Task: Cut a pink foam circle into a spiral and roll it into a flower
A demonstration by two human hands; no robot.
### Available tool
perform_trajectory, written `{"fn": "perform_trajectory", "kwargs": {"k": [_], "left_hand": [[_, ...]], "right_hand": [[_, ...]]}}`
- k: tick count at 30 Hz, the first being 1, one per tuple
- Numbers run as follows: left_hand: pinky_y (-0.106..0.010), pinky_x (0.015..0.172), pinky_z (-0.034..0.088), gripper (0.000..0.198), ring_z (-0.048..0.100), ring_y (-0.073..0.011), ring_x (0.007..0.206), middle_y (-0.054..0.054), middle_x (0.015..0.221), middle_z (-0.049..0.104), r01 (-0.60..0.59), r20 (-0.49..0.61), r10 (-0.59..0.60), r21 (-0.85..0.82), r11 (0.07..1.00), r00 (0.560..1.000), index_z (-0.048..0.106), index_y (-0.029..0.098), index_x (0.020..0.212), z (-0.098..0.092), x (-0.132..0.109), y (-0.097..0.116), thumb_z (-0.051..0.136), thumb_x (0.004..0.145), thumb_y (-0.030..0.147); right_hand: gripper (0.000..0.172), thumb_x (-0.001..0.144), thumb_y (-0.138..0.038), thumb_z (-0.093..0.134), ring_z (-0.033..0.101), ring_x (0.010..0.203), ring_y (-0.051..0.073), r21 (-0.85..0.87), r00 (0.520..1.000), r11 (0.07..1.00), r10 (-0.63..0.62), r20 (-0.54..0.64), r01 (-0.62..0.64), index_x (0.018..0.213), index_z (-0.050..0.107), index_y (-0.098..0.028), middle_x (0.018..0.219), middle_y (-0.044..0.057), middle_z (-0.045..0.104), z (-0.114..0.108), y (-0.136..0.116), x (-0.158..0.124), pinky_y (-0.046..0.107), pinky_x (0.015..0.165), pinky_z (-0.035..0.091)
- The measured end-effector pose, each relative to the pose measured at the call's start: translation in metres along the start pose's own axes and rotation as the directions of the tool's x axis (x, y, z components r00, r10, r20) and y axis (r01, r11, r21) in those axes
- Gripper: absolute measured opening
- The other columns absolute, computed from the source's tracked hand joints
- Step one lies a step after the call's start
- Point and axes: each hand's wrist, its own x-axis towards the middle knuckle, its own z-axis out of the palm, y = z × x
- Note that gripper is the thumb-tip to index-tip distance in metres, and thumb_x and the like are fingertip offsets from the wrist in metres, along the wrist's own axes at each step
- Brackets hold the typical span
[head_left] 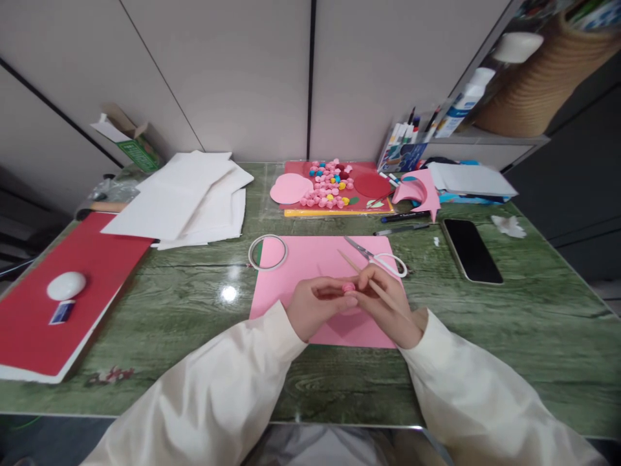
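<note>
My left hand (315, 305) and my right hand (388, 304) meet over a pink sheet of paper (310, 259) on the green table. Together their fingertips pinch a small pink rolled paper piece (348, 287). My right hand also grips a thin wooden stick (354, 264) that slants up and to the left from the fingers. Both hands are closed. Scissors with white handles (383, 257) lie on the pink sheet just beyond my right hand. A white tape ring (268, 252) rests at the sheet's upper left corner.
A red tray (376, 208) at the back holds several small pink, blue and yellow rolled pieces (330, 184) and pink and red discs. White sheets (184, 200) lie back left, a red board (39, 323) with a white oval object left, a black phone (471, 250) and pens right.
</note>
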Motion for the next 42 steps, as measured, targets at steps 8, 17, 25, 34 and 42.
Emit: {"fn": "perform_trajectory", "kwargs": {"k": [8, 17, 25, 34, 42], "left_hand": [[-0.035, 0.081, 0.046, 0.018, 0.06, -0.021, 0.091, -0.012, 0.097, 0.065, -0.073, 0.017, 0.073, -0.002, 0.997, 0.997, 0.063, 0.01, 0.078, 0.001, -0.003, -0.001, 0.067, 0.063, 0.019], [-0.033, 0.076, 0.044, 0.023, 0.059, -0.0188, 0.086, -0.01, 0.098, 0.065, -0.07, 0.009, 0.07, 0.022, 0.997, 0.997, 0.064, 0.013, 0.084, 0.004, -0.002, -0.003, 0.065, 0.065, 0.026], [-0.029, 0.073, 0.041, 0.023, 0.057, -0.0152, 0.081, -0.008, 0.095, 0.065, 0.045, 0.07, -0.034, -0.153, 0.987, 0.997, 0.067, 0.015, 0.087, 0.0, 0.003, -0.007, 0.064, 0.068, 0.027], [-0.03, 0.077, 0.04, 0.027, 0.057, -0.0168, 0.084, -0.009, 0.092, 0.065, 0.129, 0.085, -0.116, -0.167, 0.978, 0.99, 0.067, 0.014, 0.087, 0.0, 0.003, -0.002, 0.065, 0.066, 0.03], [-0.024, 0.057, 0.036, 0.026, 0.048, -0.0092, 0.057, -0.002, 0.059, 0.057, 0.054, -0.012, -0.053, 0.096, 0.994, 0.999, 0.067, 0.011, 0.073, -0.009, 0.008, -0.006, 0.061, 0.068, 0.036]], "right_hand": [[0.024, 0.07, -0.027, 0.065, 0.052, 0.059, 0.012, -0.061, 0.998, 0.996, -0.06, -0.01, 0.059, 0.067, 0.042, -0.021, 0.069, -0.001, 0.061, 0.0, 0.0, -0.001, 0.024, 0.053, 0.042], [0.022, 0.069, -0.028, 0.066, 0.055, 0.064, 0.014, -0.056, 0.996, 0.995, -0.085, -0.037, 0.083, 0.073, 0.045, -0.022, 0.071, -0.001, 0.06, 0.0, 0.004, -0.001, 0.025, 0.057, 0.044], [0.031, 0.065, -0.026, 0.071, 0.056, 0.079, 0.016, -0.058, 0.964, 0.98, -0.199, -0.174, 0.191, 0.08, 0.044, -0.023, 0.09, 0.004, 0.058, 0.003, 0.003, 0.001, 0.033, 0.074, 0.045], [0.027, 0.069, -0.028, 0.067, 0.056, 0.08, 0.017, -0.034, 0.99, 0.994, -0.108, -0.093, 0.106, 0.083, 0.045, -0.023, 0.087, 0.004, 0.057, 0.001, 0.0, 0.001, 0.033, 0.072, 0.047], [0.028, 0.071, -0.027, 0.065, 0.055, 0.087, 0.016, 0.088, 0.999, 0.996, 0.006, 0.049, -0.01, 0.088, 0.044, -0.023, 0.094, 0.003, 0.054, 0.003, -0.003, 0.002, 0.031, 0.075, 0.047]]}}
